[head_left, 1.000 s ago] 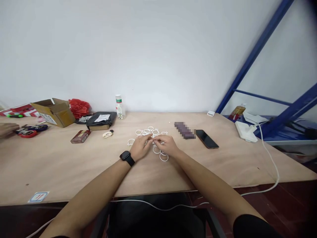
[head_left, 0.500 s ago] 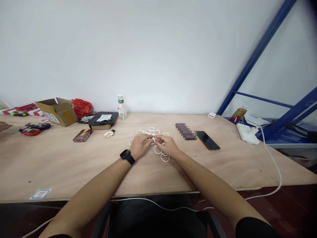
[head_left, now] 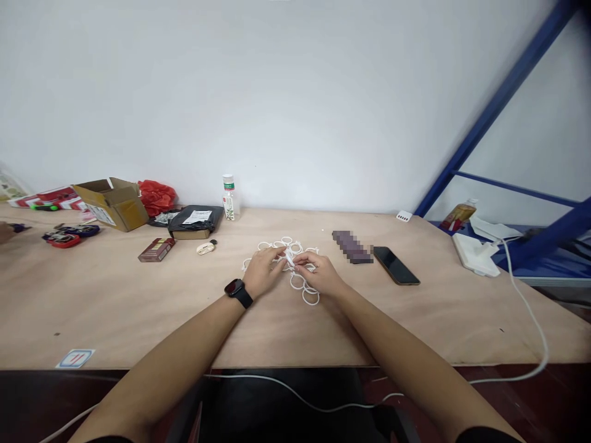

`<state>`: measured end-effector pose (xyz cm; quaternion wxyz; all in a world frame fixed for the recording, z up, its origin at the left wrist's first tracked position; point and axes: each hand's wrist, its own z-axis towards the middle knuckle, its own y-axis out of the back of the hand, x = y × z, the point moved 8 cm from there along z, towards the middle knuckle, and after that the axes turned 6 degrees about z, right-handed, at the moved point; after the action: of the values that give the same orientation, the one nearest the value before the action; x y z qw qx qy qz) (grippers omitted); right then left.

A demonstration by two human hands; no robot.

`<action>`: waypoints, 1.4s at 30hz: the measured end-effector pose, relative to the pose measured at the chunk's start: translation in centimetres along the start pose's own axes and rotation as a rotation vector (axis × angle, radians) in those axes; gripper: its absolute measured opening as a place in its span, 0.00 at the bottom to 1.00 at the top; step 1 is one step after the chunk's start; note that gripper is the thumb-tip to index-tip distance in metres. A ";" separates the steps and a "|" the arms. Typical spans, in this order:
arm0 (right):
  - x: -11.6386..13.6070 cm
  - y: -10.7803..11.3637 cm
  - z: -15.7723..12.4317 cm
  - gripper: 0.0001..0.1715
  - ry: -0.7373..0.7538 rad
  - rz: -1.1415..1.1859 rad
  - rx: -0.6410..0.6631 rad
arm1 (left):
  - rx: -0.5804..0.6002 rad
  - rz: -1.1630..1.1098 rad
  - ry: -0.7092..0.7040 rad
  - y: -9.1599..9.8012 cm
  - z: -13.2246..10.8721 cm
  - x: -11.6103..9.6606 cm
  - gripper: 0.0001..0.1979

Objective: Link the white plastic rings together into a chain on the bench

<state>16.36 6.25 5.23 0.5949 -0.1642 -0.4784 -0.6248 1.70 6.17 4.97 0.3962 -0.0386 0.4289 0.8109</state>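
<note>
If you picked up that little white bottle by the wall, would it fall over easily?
Probably. The bottle stands upright, tall and narrow on the table, so a nudge could tip it. It looks small, likely light. Being round, it might roll once down. Both hands are far from it, on the white rings.

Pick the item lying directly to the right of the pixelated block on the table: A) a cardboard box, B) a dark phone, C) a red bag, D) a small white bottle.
B: the dark phone lies flat just right of the pixelated block, while the cardboard box, bottle and red bag sit far to the left.
</note>
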 end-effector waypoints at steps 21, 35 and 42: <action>0.5 0.0 0.1 0.11 0.092 -0.195 -0.006 | -0.020 -0.046 -0.107 0.5 -0.2 -1.9 0.08; 1.0 -0.5 -0.2 0.11 0.060 -0.182 -0.048 | -0.126 -0.054 -0.124 1.8 -0.3 -2.5 0.10; 0.7 -0.7 -0.5 0.12 0.082 -0.225 -0.028 | -0.093 -0.151 -0.080 1.3 -0.2 -1.8 0.08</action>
<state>15.78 5.35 5.28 0.5377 -0.0919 -0.4602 -0.7004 1.98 4.48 6.40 0.4709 -0.0566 0.3703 0.7987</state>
